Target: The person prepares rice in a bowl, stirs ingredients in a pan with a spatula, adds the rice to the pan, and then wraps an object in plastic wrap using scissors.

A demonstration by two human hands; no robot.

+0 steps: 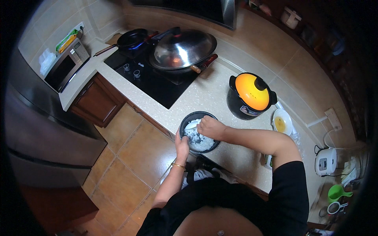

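Note:
A round dark cooking pot (215, 145) sits at the counter's front edge, with white cooked rice (203, 144) spread over its bottom and dark patches showing through. My left hand (182, 145) grips the pot's left rim, thumb over the inside. Above the rice, my right hand (210, 128) is closed around the handle of a white rice paddle (192, 124). The paddle's blade reaches into the pot's upper left, against the rice. My fingers hide most of its handle.
Behind the pot stands a black casserole with an orange lid (252, 91). A domed steel wok lid (186, 50) and a frying pan (133, 39) rest on the black cooktop (165, 91). To the right are a white bowl with yellow liquid (280, 124) and a white rice cooker (325, 161).

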